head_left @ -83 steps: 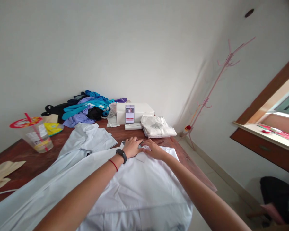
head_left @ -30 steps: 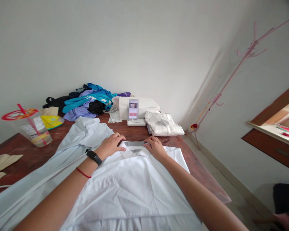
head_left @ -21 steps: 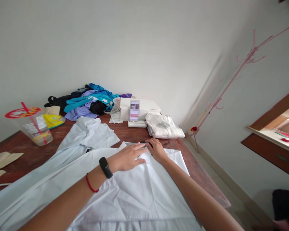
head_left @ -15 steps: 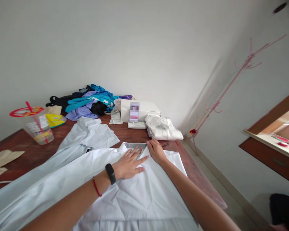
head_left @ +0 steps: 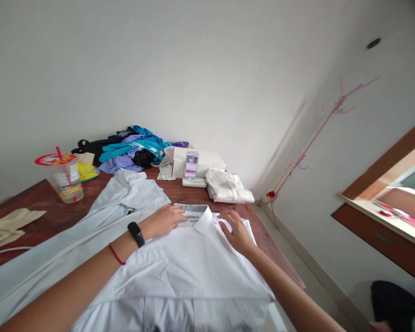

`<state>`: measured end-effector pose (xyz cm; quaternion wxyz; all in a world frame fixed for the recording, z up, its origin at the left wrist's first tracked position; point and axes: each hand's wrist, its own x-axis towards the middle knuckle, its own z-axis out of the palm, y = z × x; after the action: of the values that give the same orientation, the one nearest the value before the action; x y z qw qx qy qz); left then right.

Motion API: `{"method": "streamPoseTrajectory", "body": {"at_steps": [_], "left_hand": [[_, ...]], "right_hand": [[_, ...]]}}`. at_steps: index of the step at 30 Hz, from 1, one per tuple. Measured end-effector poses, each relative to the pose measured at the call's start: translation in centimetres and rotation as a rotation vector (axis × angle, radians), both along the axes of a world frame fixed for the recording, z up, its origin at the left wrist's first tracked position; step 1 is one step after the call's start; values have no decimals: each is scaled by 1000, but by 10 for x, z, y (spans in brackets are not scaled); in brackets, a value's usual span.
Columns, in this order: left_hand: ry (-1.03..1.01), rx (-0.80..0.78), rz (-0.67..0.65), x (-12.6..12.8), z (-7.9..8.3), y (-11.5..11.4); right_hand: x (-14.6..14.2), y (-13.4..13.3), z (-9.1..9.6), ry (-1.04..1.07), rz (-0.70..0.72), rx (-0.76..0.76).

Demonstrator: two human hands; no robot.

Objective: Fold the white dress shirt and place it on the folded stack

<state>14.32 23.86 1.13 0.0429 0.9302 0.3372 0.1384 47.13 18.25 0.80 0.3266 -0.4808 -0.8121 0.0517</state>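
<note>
A white collared shirt (head_left: 193, 263) lies spread over the table, its collar (head_left: 204, 220) at the far side. My left hand (head_left: 166, 220) rests on the cloth just left of the collar, fingers stretched out. To the collar's right, my right hand (head_left: 235, 230) touches the shirt's shoulder with its fingers apart. Neither hand grips anything that I can see. A black wristband (head_left: 136, 234) and a red string are on my left wrist. Another pale garment (head_left: 127, 191) lies rumpled beyond the shirt on the left.
On the wooden table (head_left: 276, 244) stand a lidded plastic cup (head_left: 67, 182), a heap of clothes (head_left: 138, 150), a white box (head_left: 210, 159), a phone (head_left: 191, 165) and a folded white cloth (head_left: 230, 185). Beyond its right edge stands a pink coat rack (head_left: 318, 129).
My left hand has moved left off the collar opening and my right hand right, off the collar onto the shoulder. The view has shifted slightly.
</note>
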Motion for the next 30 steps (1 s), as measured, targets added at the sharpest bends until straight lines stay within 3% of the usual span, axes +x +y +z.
{"method": "streamPoseTrajectory", "body": {"at_steps": [6,10,16,23,26,30], "left_hand": [[-1,-1,0,6,-6,-2],[5,-12,-26,13,-3,0],[-19,-29,-74,16,4,0],[-100,4,5,20,4,-2],[-92,30,15,22,-4,-9],[-41,56,-2,17,-26,-21]], "right_hand": [[50,-49,-6,16,-175,-85],[73,-70,-16,11,-185,-176],[77,-94,-33,18,-209,-236],[72,-108,-57,41,-303,-202],[72,-107,-60,59,-331,-184],[80,-100,-59,208,-411,-119]]}}
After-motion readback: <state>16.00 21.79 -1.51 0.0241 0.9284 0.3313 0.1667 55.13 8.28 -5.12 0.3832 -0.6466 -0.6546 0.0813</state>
